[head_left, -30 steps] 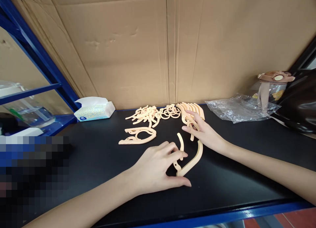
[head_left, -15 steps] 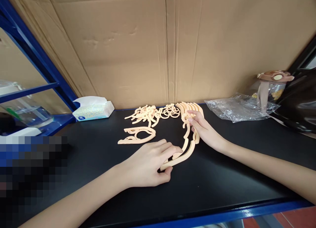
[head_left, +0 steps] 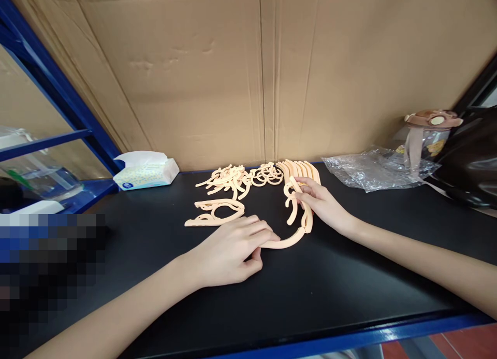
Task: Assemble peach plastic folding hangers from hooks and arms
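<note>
Step looks like aligning beige parts: left hand (head_left: 235,250), fingers curled nearly together, pinches curved arm (head_left: 285,243) at its 3 o'clock; right hand (head_left: 320,202), fingers closed, grips upper piece (head_left: 307,215), meeting that arm end to end. Next move likely calls for steady grips there. Flat frame (head_left: 208,223) at left hand's 11; curved row (head_left: 303,169) crowds right hand's 11, plastic bag (head_left: 365,171) at 2.

The curved pieces (head_left: 287,243) look like smooth, matt plastic, the bag (head_left: 357,170) glossy, crinkled film, the wall (head_left: 194,89) matt cardboard.
</note>
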`<control>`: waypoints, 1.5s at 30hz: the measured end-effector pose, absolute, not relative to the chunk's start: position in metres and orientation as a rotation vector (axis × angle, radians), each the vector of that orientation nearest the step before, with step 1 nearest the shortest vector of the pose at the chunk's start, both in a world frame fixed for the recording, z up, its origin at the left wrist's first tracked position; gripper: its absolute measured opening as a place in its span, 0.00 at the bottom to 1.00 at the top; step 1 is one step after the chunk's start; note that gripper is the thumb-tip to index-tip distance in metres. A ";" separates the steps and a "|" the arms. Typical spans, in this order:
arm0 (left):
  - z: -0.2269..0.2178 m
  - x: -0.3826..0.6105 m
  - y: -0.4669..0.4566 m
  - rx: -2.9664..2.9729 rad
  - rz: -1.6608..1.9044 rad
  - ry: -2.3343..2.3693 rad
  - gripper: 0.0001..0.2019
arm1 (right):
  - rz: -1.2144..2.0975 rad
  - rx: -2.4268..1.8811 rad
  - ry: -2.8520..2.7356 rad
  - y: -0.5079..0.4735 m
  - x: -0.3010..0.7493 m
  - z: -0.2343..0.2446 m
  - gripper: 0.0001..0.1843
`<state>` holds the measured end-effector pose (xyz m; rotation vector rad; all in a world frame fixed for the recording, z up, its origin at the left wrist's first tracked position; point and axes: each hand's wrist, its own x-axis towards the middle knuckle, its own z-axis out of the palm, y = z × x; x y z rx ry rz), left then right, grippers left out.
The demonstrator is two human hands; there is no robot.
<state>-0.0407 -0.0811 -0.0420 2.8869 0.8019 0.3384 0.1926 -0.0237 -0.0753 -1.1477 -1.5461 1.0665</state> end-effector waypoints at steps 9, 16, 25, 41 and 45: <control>-0.046 -0.046 -0.074 3.001 0.388 0.851 0.19 | 1.192 -0.975 -1.657 -0.029 0.192 -0.072 0.28; -0.049 -0.042 -0.074 3.179 0.271 0.760 0.23 | 1.298 -1.026 -1.730 -0.031 0.191 -0.067 0.15; -0.047 -0.042 -0.078 3.379 0.209 0.635 0.15 | 1.531 -0.964 -1.599 -0.039 0.188 -0.059 0.10; -0.044 -0.041 -0.079 3.047 0.403 0.747 0.18 | 1.443 -1.004 -1.372 -0.029 0.194 -0.066 0.10; -0.040 -0.040 -0.080 2.919 0.458 0.768 0.17 | 1.381 -1.054 -1.357 -0.027 0.196 -0.068 0.12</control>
